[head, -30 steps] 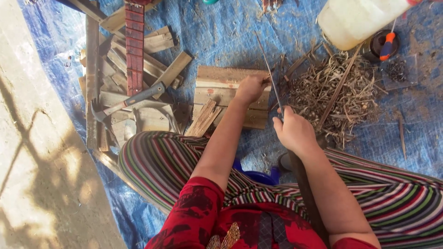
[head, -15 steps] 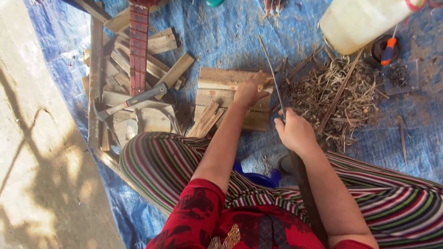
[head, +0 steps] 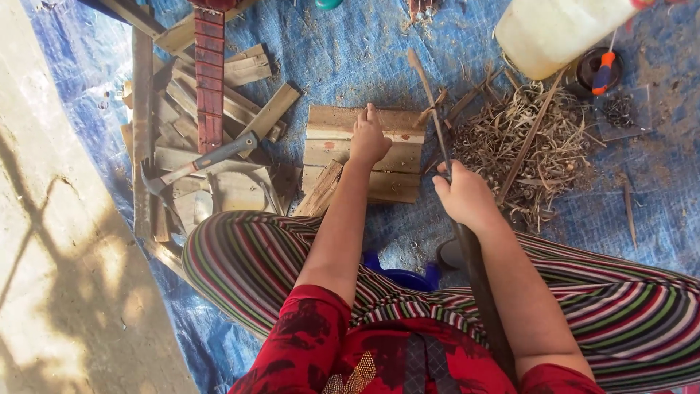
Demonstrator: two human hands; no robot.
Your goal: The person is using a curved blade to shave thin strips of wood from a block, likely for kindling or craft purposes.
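Note:
I sit on a blue tarp [head: 350, 51] in striped trousers. My left hand [head: 368, 140] lies on top of a flat wooden block [head: 394, 182] made of joined boards and holds nothing. To its right, my right hand [head: 467, 197] is closed around a thin long stick [head: 429, 95] that points away from me over the block's right edge. A long dark tool [head: 477, 284] runs back from that same fist along my forearm. Its far end is hidden.
A hammer [head: 204, 160] lies on a heap of wood offcuts [head: 248, 69] at the left, beside a red slatted strip [head: 209, 80]. Dry shavings [head: 539, 146] pile up at the right. A white plastic jug [head: 561, 29] and an orange-handled tool [head: 604, 71] are at the back right. Bare concrete [head: 58, 219] borders the left.
My left hand has slid a little to the left on the block, away from the stick. My right hand still holds the stick in about the same place.

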